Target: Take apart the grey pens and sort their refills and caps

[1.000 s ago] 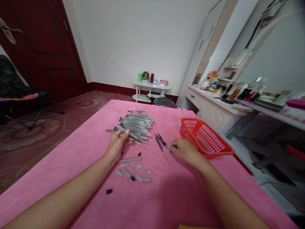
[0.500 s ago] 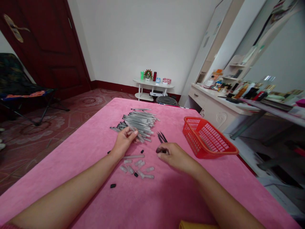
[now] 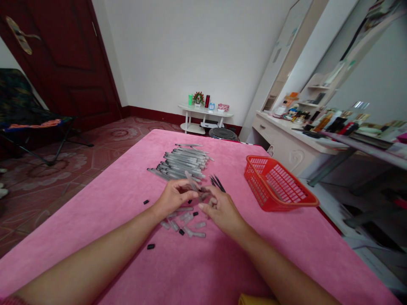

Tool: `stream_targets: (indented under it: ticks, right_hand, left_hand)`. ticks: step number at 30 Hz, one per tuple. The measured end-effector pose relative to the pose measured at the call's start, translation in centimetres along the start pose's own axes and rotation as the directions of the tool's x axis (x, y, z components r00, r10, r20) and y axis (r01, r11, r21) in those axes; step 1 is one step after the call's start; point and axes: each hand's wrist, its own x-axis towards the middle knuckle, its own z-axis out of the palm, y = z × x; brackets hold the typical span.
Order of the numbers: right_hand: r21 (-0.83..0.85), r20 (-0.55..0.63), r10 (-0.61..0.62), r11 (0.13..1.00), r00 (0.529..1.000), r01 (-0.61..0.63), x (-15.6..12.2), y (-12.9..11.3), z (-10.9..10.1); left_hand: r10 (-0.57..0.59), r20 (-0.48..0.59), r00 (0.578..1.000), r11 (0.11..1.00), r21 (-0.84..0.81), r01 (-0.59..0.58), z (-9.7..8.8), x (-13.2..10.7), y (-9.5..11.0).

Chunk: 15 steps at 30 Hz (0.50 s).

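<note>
My left hand (image 3: pixel 178 195) is closed on a clear grey pen (image 3: pixel 190 181), which tilts up toward the back. At the pen's lower end my right hand (image 3: pixel 221 207) has its fingers curled round, also gripping it; the exact hold is blurred. Just beyond both hands lies a pile of similar pens (image 3: pixel 182 161). Several thin black refills (image 3: pixel 217 182) rest right of the pile, behind my right hand. Clear short caps (image 3: pixel 173 225) are scattered in front of my hands, with small black plugs (image 3: pixel 151 246) among and around them.
A red plastic basket (image 3: pixel 280 203) stands to the right on the pink cloth-covered table (image 3: pixel 95 220). Something yellow (image 3: pixel 254 300) shows at the near edge. A dressing table (image 3: pixel 291 146) crowded with bottles stands beyond on the right. A folding chair (image 3: pixel 34 123) is at left.
My left hand has moved right and nearer from the pile, bringing a pen. My right hand has come left to meet it. Another black plug now lies beside the clear caps.
</note>
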Motion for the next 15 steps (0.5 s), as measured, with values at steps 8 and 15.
stream_targets:
  ticks: [8, 15]
  right_hand:
    - [-0.085, -0.226, -0.029, 0.996, 0.974, 0.01, 0.6, -2.6, -6.0]
    - [-0.633, -0.488, -0.006, 0.691, 0.873, -0.349, 0.0, -0.6, -16.9]
  left_hand:
    - [0.072, 0.004, 0.997, 0.968, 0.239, -0.071, -1.3, 0.9, 0.4]
    - [-0.179, 0.382, 0.907, 0.884, 0.467, -0.022, -4.7, 1.8, 2.4]
